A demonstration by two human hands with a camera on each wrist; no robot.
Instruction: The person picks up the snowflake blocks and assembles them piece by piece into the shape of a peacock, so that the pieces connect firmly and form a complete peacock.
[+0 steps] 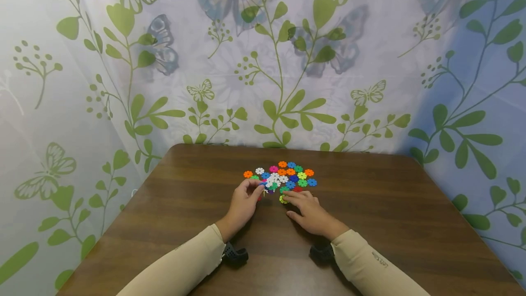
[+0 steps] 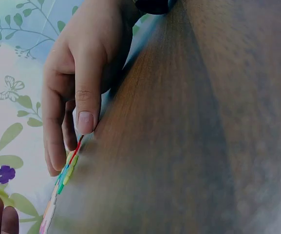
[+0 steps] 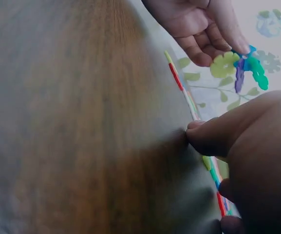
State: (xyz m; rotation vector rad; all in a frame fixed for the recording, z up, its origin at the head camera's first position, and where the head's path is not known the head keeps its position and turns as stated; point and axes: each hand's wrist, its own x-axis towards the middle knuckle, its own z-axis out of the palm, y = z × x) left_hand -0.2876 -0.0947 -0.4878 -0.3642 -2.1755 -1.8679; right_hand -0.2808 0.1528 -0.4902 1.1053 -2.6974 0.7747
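My left hand (image 1: 242, 202) pinches a small cluster of joined notched plastic flower discs, held above the table. In the right wrist view the cluster shows a blue disc (image 3: 242, 52) at the fingertips, with a yellow disc (image 3: 224, 65), a purple disc (image 3: 239, 75) and a green disc (image 3: 258, 73) slotted to it. My right hand (image 1: 310, 214) rests palm down at the near edge of the loose discs, fingers extended. Its fingertips reach a yellow-green disc (image 1: 282, 199), and a red disc (image 1: 297, 189) lies just beyond the fingers. Whether they press the disc is unclear.
Many loose flower discs lie flat on the brown table (image 1: 370, 214), among them a white one (image 1: 260, 171), an orange one (image 1: 309, 172) and a blue one (image 1: 312, 182). Behind the table hangs a leaf-and-butterfly patterned curtain (image 1: 230, 67). Dark wrist devices (image 1: 236, 255) sit below both forearms.
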